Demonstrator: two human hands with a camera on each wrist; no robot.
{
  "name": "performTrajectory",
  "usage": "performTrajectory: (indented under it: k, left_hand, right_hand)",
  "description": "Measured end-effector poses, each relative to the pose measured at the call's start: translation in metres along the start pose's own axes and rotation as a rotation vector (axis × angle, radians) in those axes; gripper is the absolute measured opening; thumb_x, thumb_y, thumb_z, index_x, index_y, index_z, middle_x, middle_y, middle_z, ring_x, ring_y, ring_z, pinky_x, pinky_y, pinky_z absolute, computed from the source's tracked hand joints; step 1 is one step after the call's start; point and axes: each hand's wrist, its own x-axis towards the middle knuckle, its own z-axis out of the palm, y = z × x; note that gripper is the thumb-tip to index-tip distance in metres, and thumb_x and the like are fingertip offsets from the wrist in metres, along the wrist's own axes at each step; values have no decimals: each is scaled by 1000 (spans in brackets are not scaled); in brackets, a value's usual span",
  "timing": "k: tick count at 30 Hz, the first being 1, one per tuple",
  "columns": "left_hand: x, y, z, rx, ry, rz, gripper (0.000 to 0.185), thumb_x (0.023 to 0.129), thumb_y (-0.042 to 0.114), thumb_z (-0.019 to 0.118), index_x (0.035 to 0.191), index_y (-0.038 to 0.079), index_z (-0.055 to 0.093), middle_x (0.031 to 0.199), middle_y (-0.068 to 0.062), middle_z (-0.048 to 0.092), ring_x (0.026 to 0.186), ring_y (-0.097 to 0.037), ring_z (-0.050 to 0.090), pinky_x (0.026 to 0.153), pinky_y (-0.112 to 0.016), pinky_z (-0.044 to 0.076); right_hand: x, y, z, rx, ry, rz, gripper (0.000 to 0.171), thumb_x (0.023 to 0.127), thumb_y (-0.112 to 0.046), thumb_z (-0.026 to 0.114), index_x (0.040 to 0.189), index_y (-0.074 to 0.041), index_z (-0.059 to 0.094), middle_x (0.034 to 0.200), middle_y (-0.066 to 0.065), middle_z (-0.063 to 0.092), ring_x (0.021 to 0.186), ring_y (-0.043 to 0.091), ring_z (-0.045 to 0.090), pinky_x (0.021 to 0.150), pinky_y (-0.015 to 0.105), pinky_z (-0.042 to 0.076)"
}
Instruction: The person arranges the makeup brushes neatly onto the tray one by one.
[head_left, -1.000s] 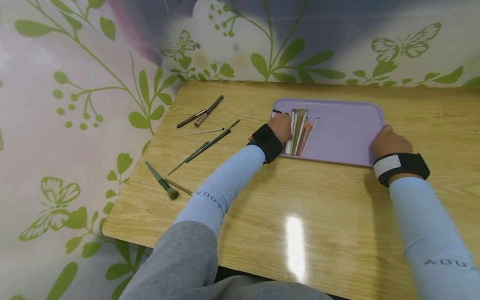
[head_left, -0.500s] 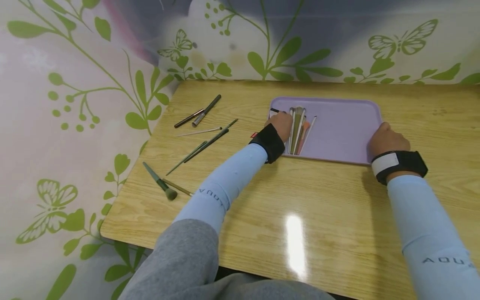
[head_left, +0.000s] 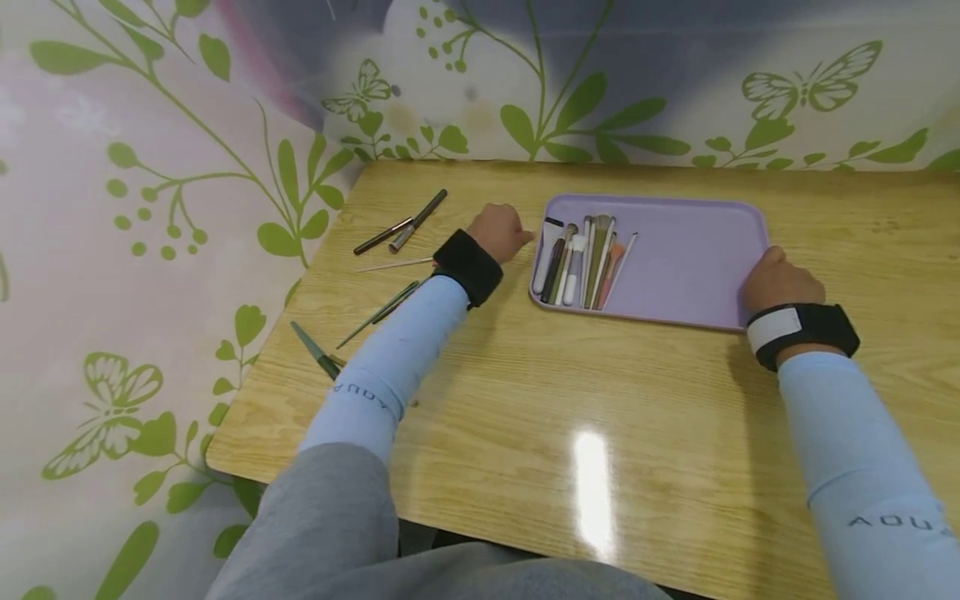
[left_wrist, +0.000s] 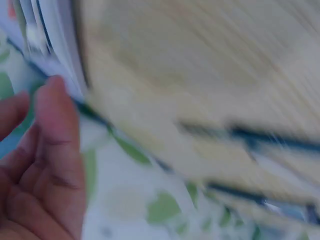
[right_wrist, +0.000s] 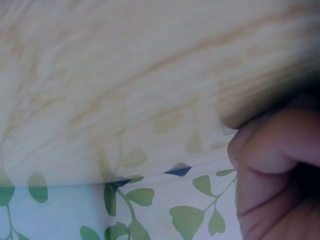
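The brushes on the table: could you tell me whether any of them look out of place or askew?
Yes. The brushes in the purple tray lie side by side at its left end, but several loose brushes remain scattered at mixed angles on the wooden table, beyond the left hand. Nothing looks spilled or damaged.

Table [head_left: 600, 400] — glossy wood-grain laminate; tray [head_left: 690, 267] — smooth matt lilac plastic; sleeves [head_left: 390, 367] cloth.

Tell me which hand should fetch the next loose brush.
Probably the left hand: it hovers beside the loose makeup brushes left of the purple tray, while the right hand rests on the tray's right edge.
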Motion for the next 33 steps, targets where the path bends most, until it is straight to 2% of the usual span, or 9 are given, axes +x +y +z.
performTrajectory:
  k: [5,10,13,18,23,27,30,32,33]
  left_hand:
    - [-30,-50,-20,115,-118,-146,39,77,28,59,46,11,42,45,3,35,43,-11,34,47,-25,31]
    - [-61,-93,-17,152,-190,-240,28,70,27,67,59,6,53,56,-1,44,52,-14,40,49,-26,34]
    - [-75,-107,-11,156,-206,-274,27,69,25,66,58,7,51,57,-2,44,50,-14,38,45,-25,31]
    - [-91,-114,-6,131,-182,-284,26,70,8,56,50,10,39,49,0,34,44,-12,29,40,-23,23]
    - [-90,-112,-4,146,-169,-276,25,71,11,58,52,9,42,50,0,35,44,-12,30,40,-24,25]
    - [-83,-120,2,108,-169,-329,22,68,17,65,55,7,50,51,-1,40,45,-14,37,41,-26,31]
    - [-73,-133,9,67,-176,-333,20,69,21,65,56,7,57,52,-2,49,47,-14,44,44,-28,38]
    - [-57,-164,32,28,-122,-258,24,66,30,67,52,12,60,48,2,51,44,-12,45,42,-26,37]
    - [-54,-170,35,3,-124,-250,23,66,31,67,53,13,62,48,1,54,45,-13,49,44,-27,40]
  right_hand:
    - [-3,-1,-3,-14,-5,-21,21,86,-4,19,90,12,32,63,29,48,50,34,49,39,37,34]
    - [-4,0,-4,-3,-43,-5,23,86,-5,19,93,13,31,65,30,48,51,33,50,40,36,34]
    - [-4,0,-4,-7,-62,-5,24,87,-6,19,94,14,30,65,30,48,51,32,49,40,36,34]
    - [-4,-5,0,-25,-58,-18,22,86,-6,21,93,13,30,62,29,47,48,31,48,40,36,34]
    - [-3,-6,0,-24,-66,-2,23,86,-6,20,94,14,30,63,30,48,49,32,49,40,36,34]
    - [-5,-6,-1,-19,-72,-1,24,87,-6,19,95,14,30,64,30,48,50,32,49,41,36,34]
    - [-7,-7,-2,-25,-59,-10,24,87,-6,19,95,14,30,64,30,48,49,31,48,40,36,34]
    - [-8,-7,-3,-28,-51,-15,24,87,-6,19,94,14,30,64,30,48,49,31,48,40,35,34]
    - [-9,-8,-3,-29,-44,-17,23,87,-5,19,94,14,30,64,30,47,49,31,48,40,35,34]
